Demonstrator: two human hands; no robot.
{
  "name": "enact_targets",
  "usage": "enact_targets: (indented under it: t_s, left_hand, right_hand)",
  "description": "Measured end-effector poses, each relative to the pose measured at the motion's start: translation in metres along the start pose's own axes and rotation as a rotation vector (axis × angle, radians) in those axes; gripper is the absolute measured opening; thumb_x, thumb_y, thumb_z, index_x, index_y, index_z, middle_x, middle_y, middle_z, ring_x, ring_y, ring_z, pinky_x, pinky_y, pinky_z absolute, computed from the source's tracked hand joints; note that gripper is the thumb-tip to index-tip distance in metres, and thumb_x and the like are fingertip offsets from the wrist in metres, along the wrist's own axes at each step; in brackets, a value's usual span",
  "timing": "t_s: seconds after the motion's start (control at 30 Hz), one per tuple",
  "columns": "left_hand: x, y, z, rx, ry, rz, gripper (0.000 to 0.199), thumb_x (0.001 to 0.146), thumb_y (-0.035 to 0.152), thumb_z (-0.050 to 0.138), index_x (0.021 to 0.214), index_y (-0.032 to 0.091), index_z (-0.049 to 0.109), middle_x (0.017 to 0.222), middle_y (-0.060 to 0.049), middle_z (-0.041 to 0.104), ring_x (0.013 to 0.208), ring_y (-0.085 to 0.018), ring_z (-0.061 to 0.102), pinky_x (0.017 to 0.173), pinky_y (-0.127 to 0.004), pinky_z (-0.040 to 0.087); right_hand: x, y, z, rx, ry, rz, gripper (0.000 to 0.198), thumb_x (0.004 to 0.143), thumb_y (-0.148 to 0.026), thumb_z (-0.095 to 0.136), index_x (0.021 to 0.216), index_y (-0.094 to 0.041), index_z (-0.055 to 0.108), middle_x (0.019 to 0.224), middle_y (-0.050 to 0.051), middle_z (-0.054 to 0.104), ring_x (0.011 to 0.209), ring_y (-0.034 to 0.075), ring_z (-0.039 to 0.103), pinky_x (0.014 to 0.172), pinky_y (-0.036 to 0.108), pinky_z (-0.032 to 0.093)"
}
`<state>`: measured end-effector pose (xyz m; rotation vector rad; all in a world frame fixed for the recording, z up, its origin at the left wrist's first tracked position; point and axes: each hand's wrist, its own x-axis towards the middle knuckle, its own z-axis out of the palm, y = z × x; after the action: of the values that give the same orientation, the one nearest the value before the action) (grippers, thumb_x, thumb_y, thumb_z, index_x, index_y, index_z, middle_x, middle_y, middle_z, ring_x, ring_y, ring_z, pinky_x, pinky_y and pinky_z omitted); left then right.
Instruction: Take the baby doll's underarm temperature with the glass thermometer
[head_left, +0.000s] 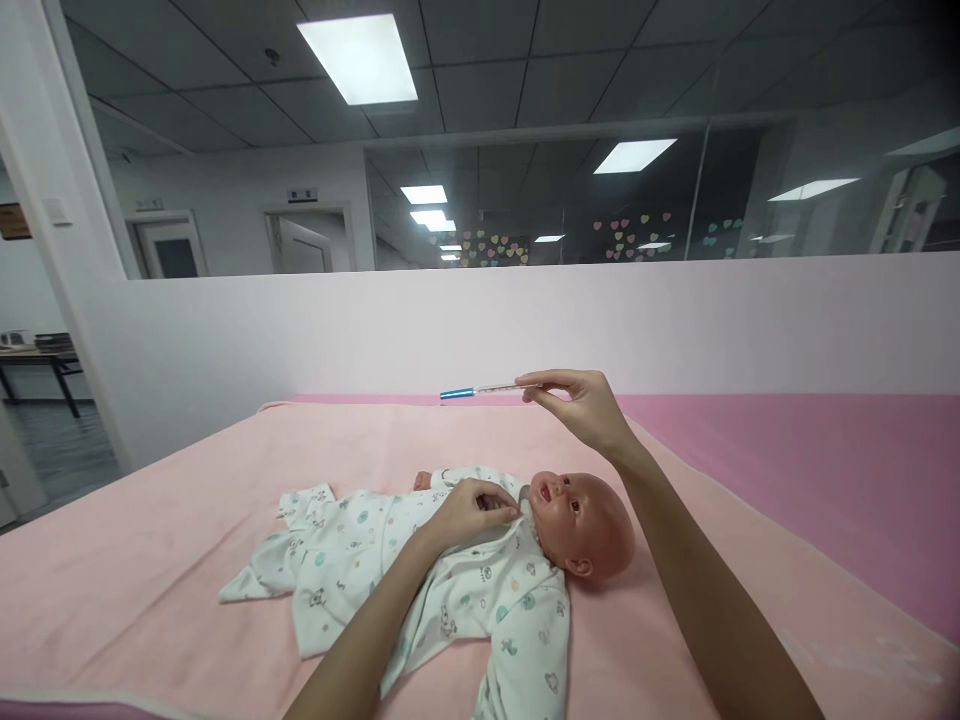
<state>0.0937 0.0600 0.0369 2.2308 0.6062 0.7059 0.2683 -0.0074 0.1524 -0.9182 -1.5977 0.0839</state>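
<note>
A baby doll (pixel 585 525) lies on its back on a pink sheet (pixel 187 530), its head to the right. It wears a white printed outfit (pixel 465 590) with green and grey figures. My left hand (pixel 472 512) rests on the doll's chest, thumb and fingers pinched on the cloth near the collar. Above the doll, my right hand (pixel 574 400) is closed in a pinch on one end of a slim glass thermometer (pixel 495 388). The thermometer is held nearly level, its blue end pointing left, apart from the doll.
A low white wall (pixel 562 330) with glass above it stands behind the bed. Pink padding (pixel 825 480) shows at the right, beyond the sheet's edge. At the far left, a dark-legged table (pixel 45 358) stands past a white post (pixel 67 250).
</note>
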Motion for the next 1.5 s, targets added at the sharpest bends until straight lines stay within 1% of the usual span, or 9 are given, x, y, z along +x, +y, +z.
enact_targets:
  t_s: [0.3,0.4,0.63,0.9,1.17,1.5]
  left_hand:
    - [0.0000,-0.0010,-0.0001,-0.001,-0.004,0.000,0.027,0.072,0.035,0.059,0.083,0.013,0.069,0.075,-0.005,0.067,0.067,-0.013,0.055,0.061,-0.021,0.039]
    - [0.0000,-0.0012,-0.0001,-0.011,-0.010,0.005,0.027,0.072,0.034,0.058,0.083,0.013,0.069,0.076,-0.005,0.067,0.068,-0.013,0.055,0.061,-0.021,0.039]
    - [0.0005,0.0008,-0.0007,0.000,-0.009,0.005,0.026,0.072,0.034,0.059,0.083,0.013,0.070,0.075,-0.005,0.067,0.067,-0.013,0.055,0.061,-0.021,0.039]
    - [0.0007,0.0014,-0.0006,0.007,-0.014,0.011,0.026,0.073,0.034,0.059,0.083,0.013,0.070,0.076,-0.005,0.067,0.070,-0.014,0.057,0.063,-0.021,0.040]
    - [0.0002,0.0029,-0.0007,0.010,-0.013,0.007,0.027,0.073,0.035,0.059,0.083,0.013,0.069,0.075,-0.005,0.067,0.070,-0.014,0.056,0.063,-0.021,0.040]
    - [-0.0002,0.0027,-0.0013,0.018,-0.021,0.007,0.027,0.073,0.036,0.058,0.083,0.013,0.069,0.077,-0.005,0.067,0.071,-0.014,0.057,0.063,-0.021,0.040]
  right_hand:
    - [-0.0003,-0.0027,-0.0006,0.011,-0.004,-0.007,0.016,0.072,-0.026,0.062,0.084,-0.020,0.070,0.076,0.002,0.068,0.075,0.018,0.063,0.075,0.032,0.049]
    - [-0.0004,-0.0035,-0.0007,0.019,0.000,-0.009,0.015,0.072,-0.025,0.062,0.084,-0.019,0.069,0.078,0.003,0.068,0.074,0.017,0.063,0.075,0.032,0.049]
    - [0.0003,-0.0017,-0.0011,0.027,0.005,-0.003,0.018,0.071,-0.029,0.063,0.085,-0.018,0.069,0.079,0.003,0.068,0.074,0.017,0.063,0.075,0.033,0.049]
    - [0.0010,-0.0006,-0.0019,0.056,-0.004,-0.006,0.019,0.072,-0.031,0.064,0.085,-0.018,0.069,0.078,0.003,0.068,0.071,0.017,0.064,0.075,0.032,0.050]
    - [0.0015,0.0021,-0.0033,0.061,0.008,0.015,0.024,0.072,-0.035,0.064,0.087,-0.018,0.069,0.084,0.005,0.069,0.068,0.017,0.064,0.075,0.035,0.051]
    - [0.0012,0.0020,-0.0030,0.092,0.017,0.066,0.028,0.071,-0.040,0.064,0.087,-0.018,0.069,0.083,0.006,0.069,0.068,0.019,0.065,0.072,0.035,0.052]
